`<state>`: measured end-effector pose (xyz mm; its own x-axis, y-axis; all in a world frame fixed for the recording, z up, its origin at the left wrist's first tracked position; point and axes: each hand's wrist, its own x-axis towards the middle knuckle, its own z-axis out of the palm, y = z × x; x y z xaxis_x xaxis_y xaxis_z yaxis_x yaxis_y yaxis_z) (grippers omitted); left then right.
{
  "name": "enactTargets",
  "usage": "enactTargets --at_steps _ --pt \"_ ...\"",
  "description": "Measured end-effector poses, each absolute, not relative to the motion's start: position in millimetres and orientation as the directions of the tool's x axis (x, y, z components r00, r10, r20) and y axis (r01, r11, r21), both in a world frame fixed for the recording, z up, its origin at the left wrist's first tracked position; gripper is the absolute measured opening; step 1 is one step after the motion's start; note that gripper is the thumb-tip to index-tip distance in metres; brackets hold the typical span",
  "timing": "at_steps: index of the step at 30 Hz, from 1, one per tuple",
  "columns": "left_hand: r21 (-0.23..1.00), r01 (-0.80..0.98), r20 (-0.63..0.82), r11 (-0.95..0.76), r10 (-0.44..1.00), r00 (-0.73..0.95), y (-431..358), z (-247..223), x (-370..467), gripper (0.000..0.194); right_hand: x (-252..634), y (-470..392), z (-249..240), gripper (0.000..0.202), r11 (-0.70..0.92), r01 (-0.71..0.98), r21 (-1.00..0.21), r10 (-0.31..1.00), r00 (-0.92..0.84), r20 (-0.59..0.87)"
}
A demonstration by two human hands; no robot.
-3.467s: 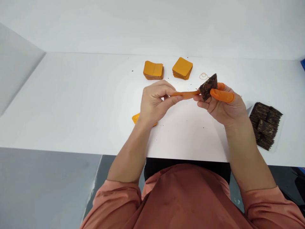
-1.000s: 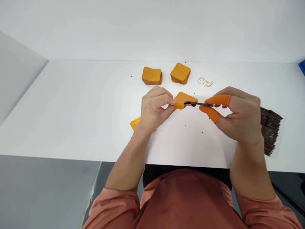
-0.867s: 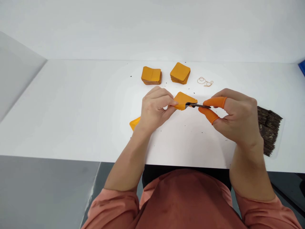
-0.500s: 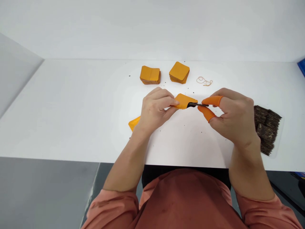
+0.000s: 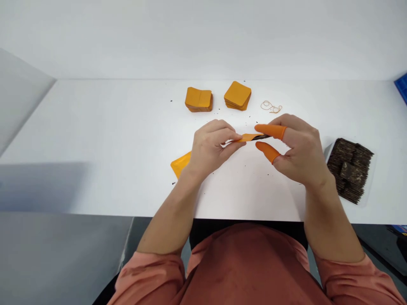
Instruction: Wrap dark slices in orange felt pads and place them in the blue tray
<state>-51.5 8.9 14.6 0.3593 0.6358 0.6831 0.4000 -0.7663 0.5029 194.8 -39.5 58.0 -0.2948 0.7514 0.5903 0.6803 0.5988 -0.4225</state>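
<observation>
My left hand (image 5: 212,146) pinches a small yellow-orange pouch (image 5: 247,137), held almost edge-on above the table. From the pouch's mouth, on its right side, the end of a thin dark brown piece (image 5: 261,137) sticks out. My right hand (image 5: 300,152) wears orange finger cots (image 5: 271,131) on thumb and index finger. These two fingers are spread apart, the index just above the dark piece and the thumb below; whether the index touches it I cannot tell. Another yellow-orange pouch (image 5: 180,164) lies partly hidden behind my left wrist.
Two stacks of yellow-orange pouches, a left stack (image 5: 199,99) and a right stack (image 5: 237,95), stand at the back. Beside them lies a loose elastic band or string (image 5: 271,106). A clear tray (image 5: 369,199) of dark brown pieces (image 5: 351,169) sits at right. Dark crumbs dot the white table (image 5: 111,135).
The dark piece has gone deeper into the pouch, and my right thumb and index finger have opened off it. My right hand has moved left; the pouch is tilted more edge-on.
</observation>
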Motion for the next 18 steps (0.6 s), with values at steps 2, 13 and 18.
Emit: enactTargets --at_steps 2,13,18 --pt "0.634 0.338 0.626 -0.696 0.718 0.305 5 16 -48 0.015 199 -37 60 0.035 0.585 0.589 -0.558 0.785 -0.237 0.573" --pt "0.901 0.069 0.402 -0.428 0.884 0.238 -7 9 -23 0.024 204 -19 47 0.016 0.249 0.088 -0.964 0.968 0.014 0.252" --pt "0.919 0.030 0.379 -0.393 0.901 0.211 -7 7 -15 0.027 210 -8 32 0.016 0.165 -0.012 -0.986 0.982 -0.090 0.166"
